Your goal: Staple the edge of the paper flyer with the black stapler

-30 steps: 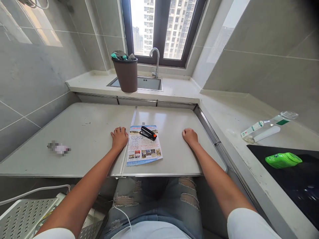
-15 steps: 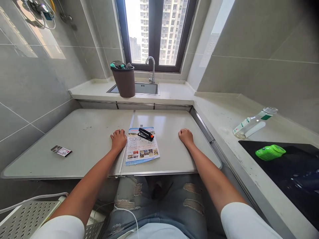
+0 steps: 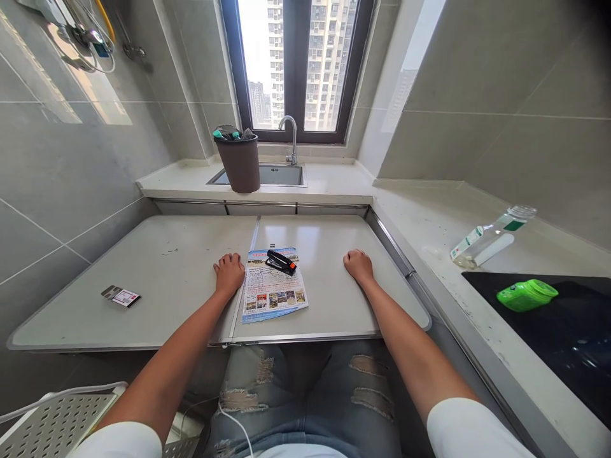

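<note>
My left hand (image 3: 230, 275) rests on the folding table (image 3: 181, 273), just left of some printed sheets (image 3: 272, 286). Its fingers are a little bent and slightly apart, with nothing seen in them. A black stapler (image 3: 280, 261) with an orange-red mark lies aslant on the upper part of the sheets. Farther right, my right hand (image 3: 359, 265) lies on the tabletop with its fingers curled in and nothing visible in it. Neither hand holds the stapler or the paper. Toward the table's left side is a small card-like packet (image 3: 121, 296), grey and white.
On the back counter stand a brown bin (image 3: 239, 166) and a sink (image 3: 281, 174) with a tap (image 3: 292, 141). The right counter bears a leaning clear bottle (image 3: 494, 236) and a green bottle (image 3: 527, 295) lying on a black hob (image 3: 539, 337). A perforated white rack (image 3: 62, 420) is at lower left.
The view has tilted up slightly, so everything sits a little lower in the picture. Both hands, the stapler and the sheets keep their places on the table.
</note>
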The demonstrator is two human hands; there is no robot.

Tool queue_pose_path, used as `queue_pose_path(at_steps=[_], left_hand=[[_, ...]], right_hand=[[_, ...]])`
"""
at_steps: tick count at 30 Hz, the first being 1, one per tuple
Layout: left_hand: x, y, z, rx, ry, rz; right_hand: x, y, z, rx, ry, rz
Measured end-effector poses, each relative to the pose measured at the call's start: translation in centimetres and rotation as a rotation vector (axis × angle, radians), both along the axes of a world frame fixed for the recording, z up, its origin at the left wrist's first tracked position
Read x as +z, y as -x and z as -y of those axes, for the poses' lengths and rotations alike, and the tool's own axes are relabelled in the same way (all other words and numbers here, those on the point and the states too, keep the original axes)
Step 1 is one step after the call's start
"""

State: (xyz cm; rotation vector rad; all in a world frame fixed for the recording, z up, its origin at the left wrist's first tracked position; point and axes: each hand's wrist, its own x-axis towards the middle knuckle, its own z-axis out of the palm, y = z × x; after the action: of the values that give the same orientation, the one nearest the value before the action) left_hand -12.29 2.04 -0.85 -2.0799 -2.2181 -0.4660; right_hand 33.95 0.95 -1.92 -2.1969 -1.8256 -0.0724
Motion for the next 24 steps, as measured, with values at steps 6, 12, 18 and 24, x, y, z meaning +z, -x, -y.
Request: queue_pose_path(at_steps=[6,12,18,24], left_hand=[[-0.6,0.2,-0.3,0.004,-0.024,-0.023],[-0.6,0.1,-0.3,0.004,-0.023,-0.024],[-0.6,0.2,-0.3,0.000,-0.028,-0.034],[-0.7,0.2,-0.3,0.010,-0.021,-0.059]], right_hand=[[0.2,-0.3,0.1,0.019,-0.036,-0.081],[1.1,6.1,0.1,0.239,-0.129,-0.280],[0.0,19.3,0.4,0.566,-0.181,-0.563],[-0.3,19.5,0.8,0.574,-0.128,-0.662]])
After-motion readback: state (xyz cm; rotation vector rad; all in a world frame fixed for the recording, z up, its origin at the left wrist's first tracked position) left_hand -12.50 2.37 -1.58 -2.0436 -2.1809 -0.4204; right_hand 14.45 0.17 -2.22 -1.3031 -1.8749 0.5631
